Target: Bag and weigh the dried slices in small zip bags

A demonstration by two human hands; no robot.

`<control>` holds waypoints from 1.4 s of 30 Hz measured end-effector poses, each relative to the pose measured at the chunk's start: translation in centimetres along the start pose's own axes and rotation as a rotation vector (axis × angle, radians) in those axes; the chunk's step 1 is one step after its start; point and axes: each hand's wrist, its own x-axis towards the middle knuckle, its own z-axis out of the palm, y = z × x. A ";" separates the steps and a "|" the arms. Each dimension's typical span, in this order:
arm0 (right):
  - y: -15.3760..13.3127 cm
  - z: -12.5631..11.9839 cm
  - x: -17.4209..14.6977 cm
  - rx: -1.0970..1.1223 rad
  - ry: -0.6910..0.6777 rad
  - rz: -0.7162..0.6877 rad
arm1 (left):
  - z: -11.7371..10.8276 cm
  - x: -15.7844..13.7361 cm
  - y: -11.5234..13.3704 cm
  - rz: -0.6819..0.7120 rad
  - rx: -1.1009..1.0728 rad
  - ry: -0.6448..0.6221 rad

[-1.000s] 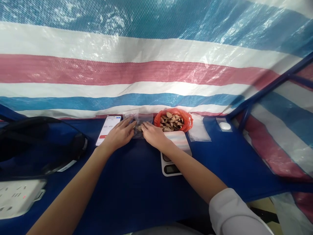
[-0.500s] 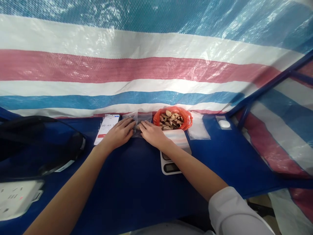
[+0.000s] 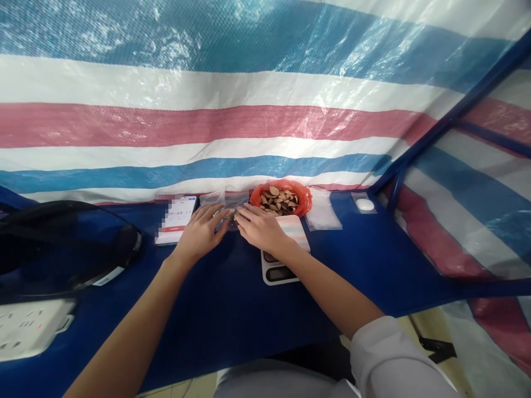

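My left hand lies with fingers stretched and thumb apart over the left part of a clear plastic bag. My right hand rests on the bag's right part, its fingers extended toward the left hand. Between the two hands a few small brownish pieces show in the bag; most of it is hidden. Just beyond my right hand stands a red plastic bag with its mouth spread, full of dried brown slices. Partly under my right wrist is a white kitchen scale.
A phone with a running timer lies left of my left hand. Flat clear bags lie right of the red bag, with a white round object farther right. Black headgear and a power strip occupy the left. Striped sheeting hangs behind.
The camera view has shifted slightly, so the table things appear a little farther left. My hands stay on the clear bag, with the left fingers slightly more spread.
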 end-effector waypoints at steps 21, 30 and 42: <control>11.6 -2.6 -16.7 -0.104 0.126 0.393 | 5.9 -1.4 6.6 -0.116 -0.004 0.033; 12.0 -1.8 -17.1 -0.079 0.061 0.385 | 6.4 -1.7 6.1 -0.109 -0.042 -0.036; 12.0 -1.4 -17.2 -0.111 0.056 0.369 | 6.3 -1.6 6.4 -0.131 -0.004 -0.079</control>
